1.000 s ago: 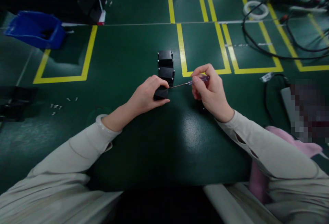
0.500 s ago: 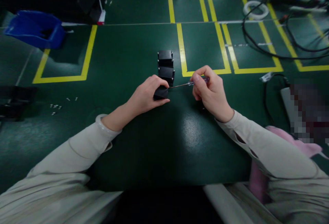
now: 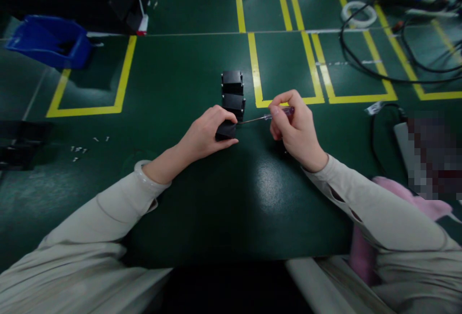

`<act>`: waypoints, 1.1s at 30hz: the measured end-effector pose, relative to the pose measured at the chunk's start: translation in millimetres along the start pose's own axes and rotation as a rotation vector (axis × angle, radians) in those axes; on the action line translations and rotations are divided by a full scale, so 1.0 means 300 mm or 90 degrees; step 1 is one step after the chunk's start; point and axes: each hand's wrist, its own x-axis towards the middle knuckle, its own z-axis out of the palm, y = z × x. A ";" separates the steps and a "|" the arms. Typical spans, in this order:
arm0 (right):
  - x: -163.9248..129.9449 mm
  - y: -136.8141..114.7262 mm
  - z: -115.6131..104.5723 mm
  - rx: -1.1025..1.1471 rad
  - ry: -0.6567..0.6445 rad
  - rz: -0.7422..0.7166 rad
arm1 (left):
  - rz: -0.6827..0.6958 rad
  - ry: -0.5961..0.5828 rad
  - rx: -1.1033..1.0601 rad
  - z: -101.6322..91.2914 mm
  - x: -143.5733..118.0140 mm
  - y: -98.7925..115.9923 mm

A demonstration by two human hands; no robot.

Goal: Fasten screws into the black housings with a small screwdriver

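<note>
My sleeves come in from the bottom corners, a pale bangle (image 3: 142, 167) at my left wrist. My left hand (image 3: 205, 133) lies on the green table (image 3: 224, 208), fingers curled over a small black block (image 3: 225, 130) and pressing it down in a firm grasp. My right hand (image 3: 294, 129) is closed around a screwdriver (image 3: 265, 117) with a clear violet handle, thumb and fingertips pinching it; its thin metal shaft runs leftward and its tip meets the top right edge of the block I hold.

Just beyond that block, two more black blocks (image 3: 233, 93) sit in a row, touching one another, just left of a yellow line. To my left a few small pale screws (image 3: 80, 149) lie scattered, well apart from my hands. At the right, a pink cloth (image 3: 404, 194) rests near my elbow. Farther off are yellow-taped rectangles (image 3: 285, 66), black cables (image 3: 364, 59) and a white tape roll (image 3: 359, 13) at the far right, and a blue bin (image 3: 50, 40) at the far left.
</note>
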 end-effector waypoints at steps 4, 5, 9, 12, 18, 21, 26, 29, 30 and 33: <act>0.000 0.002 0.000 0.017 -0.002 0.001 | -0.008 -0.009 -0.003 -0.003 0.001 0.003; 0.000 0.005 0.000 0.019 -0.004 0.001 | -0.009 -0.010 -0.003 -0.003 0.002 0.003; 0.000 0.011 -0.001 0.016 -0.008 0.001 | -0.007 -0.010 0.001 -0.003 0.001 0.002; -0.001 0.008 0.001 0.001 0.005 -0.007 | 0.000 -0.003 0.003 -0.001 0.001 0.001; 0.001 0.000 -0.001 -0.017 0.012 -0.002 | 0.010 0.005 0.005 0.001 0.000 0.001; 0.001 0.003 0.000 -0.024 0.011 -0.009 | 0.012 0.007 0.004 0.000 0.001 0.001; 0.002 0.005 0.001 -0.024 0.024 -0.026 | 0.009 0.005 0.004 0.000 0.000 0.001; 0.002 0.004 0.000 -0.035 0.014 -0.018 | 0.004 0.001 0.006 0.001 0.000 0.000; 0.002 0.004 -0.001 -0.040 0.012 -0.018 | 0.004 0.000 0.007 0.001 0.000 0.000; 0.002 0.007 0.000 -0.045 0.012 -0.028 | 0.003 -0.002 0.005 0.000 0.000 -0.001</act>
